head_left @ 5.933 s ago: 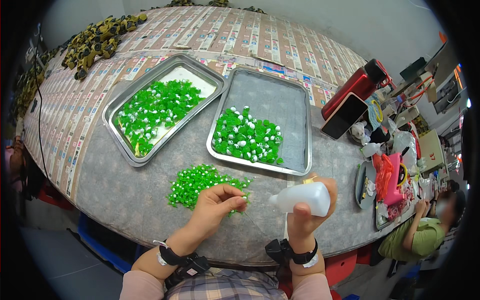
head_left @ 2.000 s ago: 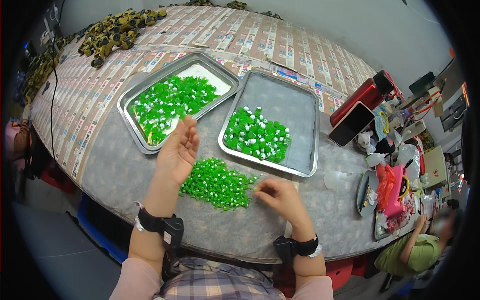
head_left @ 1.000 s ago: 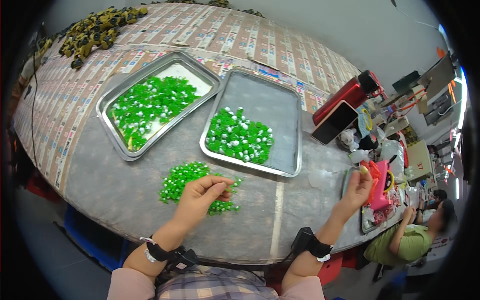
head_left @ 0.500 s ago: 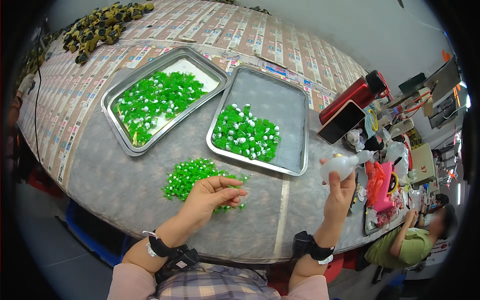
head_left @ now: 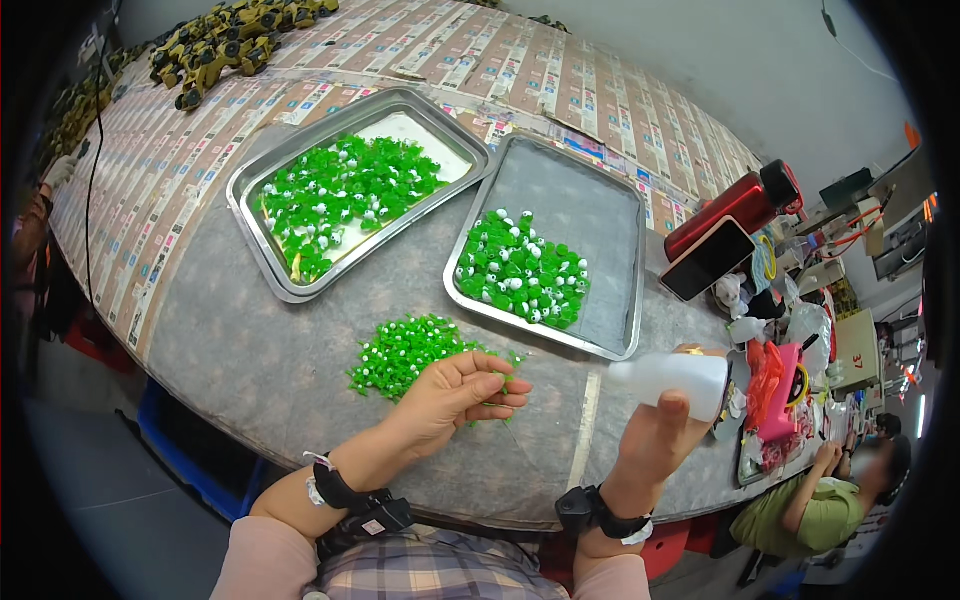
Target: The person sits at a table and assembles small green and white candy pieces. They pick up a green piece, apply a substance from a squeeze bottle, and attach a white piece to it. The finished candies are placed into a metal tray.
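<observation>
My right hand (head_left: 655, 440) is wrapped round a translucent white squeeze bottle (head_left: 690, 382), tipped on its side with its blurred narrow end to the left. Across from it, my left hand (head_left: 455, 400) is closed in a pinch, a small green piece (head_left: 508, 384) showing at its fingertips. Just beyond that hand lies a loose heap of small green pieces with white dots (head_left: 405, 352). Farther off stand two metal trays: the left tray (head_left: 270, 270) holds green pieces with white balls, spread out, and the right tray (head_left: 628, 320) has similar ones gathered at its near left.
To the right are a red flask (head_left: 725, 212), a propped phone (head_left: 708, 258), a pink holder (head_left: 780, 395) and plastic bags. Yellow-and-black toy vehicles (head_left: 235, 50) pile up at the far left. A person in green (head_left: 820, 515) sits at the right.
The bottle has turned from pointing right to pointing left, toward my left hand. Its cap, seen before, is now blurred. The whole scene has shifted slightly right in view.
</observation>
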Demonstrator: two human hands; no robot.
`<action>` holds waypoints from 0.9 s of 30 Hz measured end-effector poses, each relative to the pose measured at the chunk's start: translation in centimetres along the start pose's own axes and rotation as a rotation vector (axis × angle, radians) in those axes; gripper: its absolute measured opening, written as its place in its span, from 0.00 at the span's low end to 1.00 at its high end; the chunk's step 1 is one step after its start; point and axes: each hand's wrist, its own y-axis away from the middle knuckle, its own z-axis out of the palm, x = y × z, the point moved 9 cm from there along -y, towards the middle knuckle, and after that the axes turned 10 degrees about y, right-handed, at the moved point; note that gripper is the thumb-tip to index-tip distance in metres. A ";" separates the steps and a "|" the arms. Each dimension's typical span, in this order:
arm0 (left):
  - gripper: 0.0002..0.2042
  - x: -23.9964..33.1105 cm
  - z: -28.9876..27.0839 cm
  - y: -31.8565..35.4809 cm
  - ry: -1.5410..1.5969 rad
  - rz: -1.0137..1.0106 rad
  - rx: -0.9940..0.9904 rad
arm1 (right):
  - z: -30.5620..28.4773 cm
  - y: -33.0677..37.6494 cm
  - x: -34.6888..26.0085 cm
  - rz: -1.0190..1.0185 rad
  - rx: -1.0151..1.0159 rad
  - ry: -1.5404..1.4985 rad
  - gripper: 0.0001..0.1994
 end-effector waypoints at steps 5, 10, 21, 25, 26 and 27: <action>0.05 -0.8 -0.6 -0.2 0.045 -0.031 -0.045 | 0.1 1.3 0.9 -0.070 0.007 0.096 0.31; 0.05 -1.2 -0.3 -0.1 0.099 -0.090 -0.046 | 0.9 2.8 0.7 -0.156 -0.036 0.124 0.29; 0.04 -1.3 -0.4 0.0 0.088 -0.108 -0.039 | 2.0 3.2 0.6 -0.266 -0.176 0.191 0.29; 0.04 -1.3 -0.4 0.0 0.085 -0.107 -0.042 | 2.2 3.4 1.0 -0.230 -0.188 0.184 0.28; 0.04 -1.4 -0.5 -0.1 0.087 -0.111 -0.040 | 2.4 3.4 0.9 -0.242 -0.200 0.195 0.28; 0.05 -1.4 -0.6 -0.1 0.089 -0.113 -0.038 | 2.7 3.4 0.7 -0.254 -0.212 0.205 0.27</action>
